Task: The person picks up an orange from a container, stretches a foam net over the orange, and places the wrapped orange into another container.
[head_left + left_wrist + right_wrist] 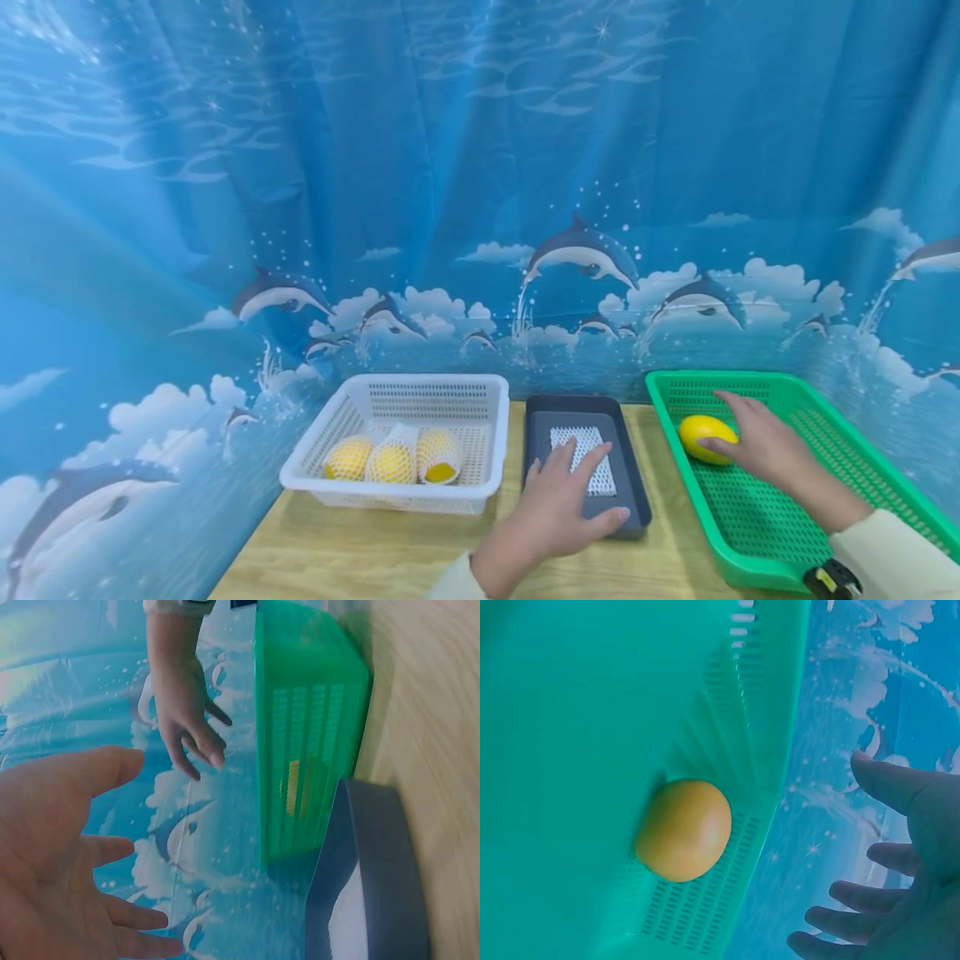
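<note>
My left hand (551,504) hovers over a dark grey tray (637,500), its fingers spread and holding nothing. A flat white foam net (600,475) lies in that tray, partly covered by the hand in the head view. Over the green basket (757,525), my right hand (772,446) has its fingers extended. Near its thumb, a smooth yellow oval fruit (705,437) sits in the basket's far left corner. The right wrist view shows the fruit (684,830) apart from the right hand (900,877), which holds nothing.
To the left stands a white basket (495,462) with three yellow fruits (393,462) in white foam nets. All the containers rest on a wooden table (360,550). Behind them hangs a blue curtain (465,167) printed with dolphins.
</note>
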A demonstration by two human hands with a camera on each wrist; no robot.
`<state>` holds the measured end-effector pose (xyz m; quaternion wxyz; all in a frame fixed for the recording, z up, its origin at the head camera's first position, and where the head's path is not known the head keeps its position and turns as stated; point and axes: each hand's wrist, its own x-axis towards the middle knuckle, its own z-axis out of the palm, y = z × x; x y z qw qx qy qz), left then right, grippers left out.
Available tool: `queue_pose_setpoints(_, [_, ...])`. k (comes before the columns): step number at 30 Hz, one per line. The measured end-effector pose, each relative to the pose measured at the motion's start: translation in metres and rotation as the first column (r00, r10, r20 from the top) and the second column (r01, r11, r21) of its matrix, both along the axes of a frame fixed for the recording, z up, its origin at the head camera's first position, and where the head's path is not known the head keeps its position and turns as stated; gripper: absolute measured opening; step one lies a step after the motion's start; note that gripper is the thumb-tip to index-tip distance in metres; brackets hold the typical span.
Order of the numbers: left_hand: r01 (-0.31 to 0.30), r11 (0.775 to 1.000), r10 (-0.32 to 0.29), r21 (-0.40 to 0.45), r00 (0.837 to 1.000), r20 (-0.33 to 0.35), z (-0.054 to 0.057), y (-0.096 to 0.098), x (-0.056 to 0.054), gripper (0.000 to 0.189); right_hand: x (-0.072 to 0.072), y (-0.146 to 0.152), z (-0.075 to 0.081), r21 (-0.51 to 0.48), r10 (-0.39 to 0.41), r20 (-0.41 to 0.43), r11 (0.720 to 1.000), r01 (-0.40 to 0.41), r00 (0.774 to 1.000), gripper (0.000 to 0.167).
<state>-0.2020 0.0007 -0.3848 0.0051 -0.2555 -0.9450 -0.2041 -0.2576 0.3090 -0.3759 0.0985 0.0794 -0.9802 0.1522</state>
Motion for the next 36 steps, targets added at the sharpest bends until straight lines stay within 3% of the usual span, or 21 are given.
queue_pose_setpoints(8, [0.078,0.997,-0.078,0.004,0.996,0.053,-0.005,0.026,0.002,0.071,-0.012,0.011,0.011,-0.020,0.027,0.070,0.999,-0.026,0.997,0.089])
queue_pose_setpoints(13, [0.117,0.993,-0.117,-0.008,0.993,0.028,-0.014,0.041,0.004,0.068,-0.018,0.016,0.019,-0.020,0.039,0.135,0.999,-0.036,0.990,0.090])
queue_pose_setpoints(26, [0.075,0.997,-0.076,-0.023,0.995,-0.070,-0.034,0.076,0.011,0.072,-0.041,0.024,0.019,-0.038,-0.007,0.265,0.999,0.017,0.964,0.095])
queue_pose_setpoints(36, [0.099,0.995,-0.100,-0.018,0.994,-0.046,-0.044,0.085,0.010,0.072,-0.060,0.030,0.009,-0.065,0.015,0.330,0.998,0.007,0.944,0.099])
